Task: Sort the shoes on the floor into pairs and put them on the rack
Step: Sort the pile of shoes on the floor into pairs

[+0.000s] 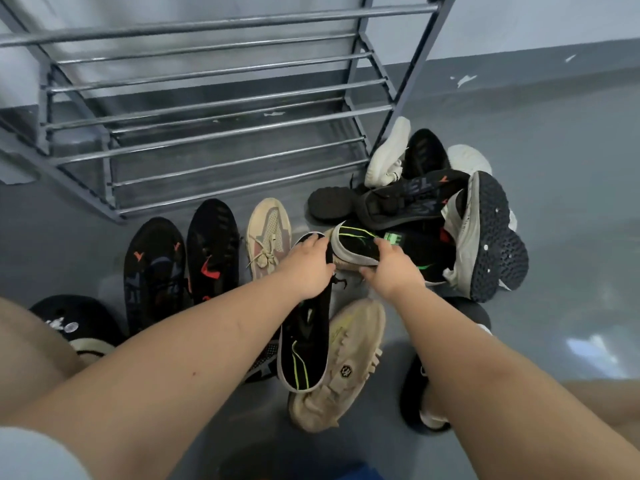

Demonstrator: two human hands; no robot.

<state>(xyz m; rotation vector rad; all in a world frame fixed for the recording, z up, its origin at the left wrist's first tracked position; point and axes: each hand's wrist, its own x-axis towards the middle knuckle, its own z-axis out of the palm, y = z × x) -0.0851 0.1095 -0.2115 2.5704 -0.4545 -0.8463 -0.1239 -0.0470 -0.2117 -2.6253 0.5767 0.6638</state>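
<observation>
Both forearms are extending forward from the bottom edge over a glossy grey floor [571,237], which is reflecting a patch of light at the right.

At the far left, a black slipper with white print [69,320] is lying beside the person's knee. Next to it, two black shoes with orange marks [156,271] are standing side by side, toes toward the rack, and a beige laced shoe [268,240] is standing just right of them.

The left hand [308,268] is gripping a black shoe with green lines [304,341], fingers curled over its upper rim, holding it above a second beige shoe [343,362] lying on the floor.

The right hand [391,268] is clamping the grey-edged toe of a matching black-and-green shoe [356,247], thumb underneath and fingers on top, at the near edge of the pile.

The pile of shoes [433,199], black, white and grey, is lying heaped by the rack's right leg.

The grey metal rack [207,109] is standing against a pale wall [519,19] with a darker grey base band showing chipped paint.
</observation>
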